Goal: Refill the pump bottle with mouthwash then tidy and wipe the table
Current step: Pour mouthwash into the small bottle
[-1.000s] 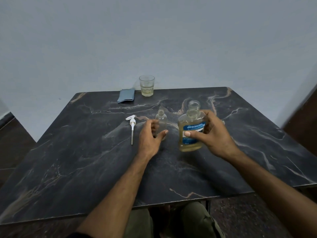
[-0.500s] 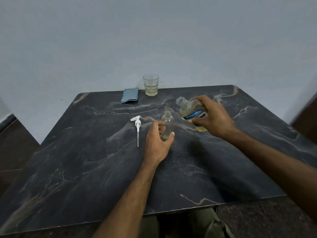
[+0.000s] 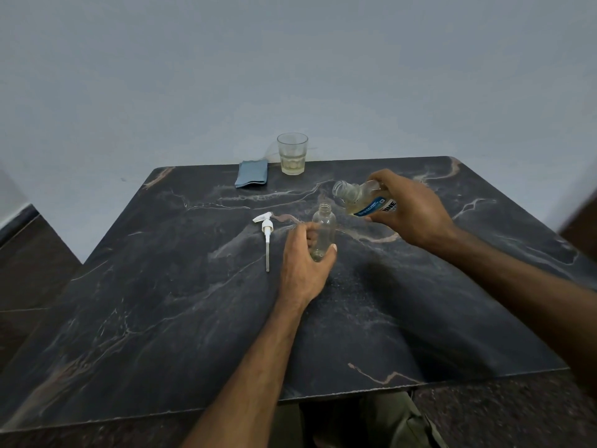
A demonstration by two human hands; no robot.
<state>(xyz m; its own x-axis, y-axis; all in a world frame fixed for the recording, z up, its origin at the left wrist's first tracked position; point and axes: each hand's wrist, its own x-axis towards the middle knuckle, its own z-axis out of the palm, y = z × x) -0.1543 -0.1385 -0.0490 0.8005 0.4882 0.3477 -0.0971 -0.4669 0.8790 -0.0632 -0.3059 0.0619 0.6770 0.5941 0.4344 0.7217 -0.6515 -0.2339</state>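
Observation:
A small clear pump bottle (image 3: pixel 324 226) stands upright and uncapped on the dark marble table (image 3: pixel 193 318), near its middle. My left hand (image 3: pixel 303 263) grips the bottle's lower part. My right hand (image 3: pixel 408 210) holds the mouthwash bottle (image 3: pixel 358 198), which has a blue label and yellowish liquid. It is tilted left, its open mouth just above and right of the small bottle's neck. No liquid stream is visible. The white pump head (image 3: pixel 266 232) with its long tube lies flat on the table to the left of the small bottle.
A folded blue cloth (image 3: pixel 253 173) lies at the table's far edge. Beside it on the right stands a glass (image 3: pixel 292 153) with some pale liquid. A plain wall rises behind the table. My knees show under the near edge.
My right hand lifted the mouthwash bottle off the table, carried it back and tipped it toward the small bottle's neck. My left hand stayed on the small bottle.

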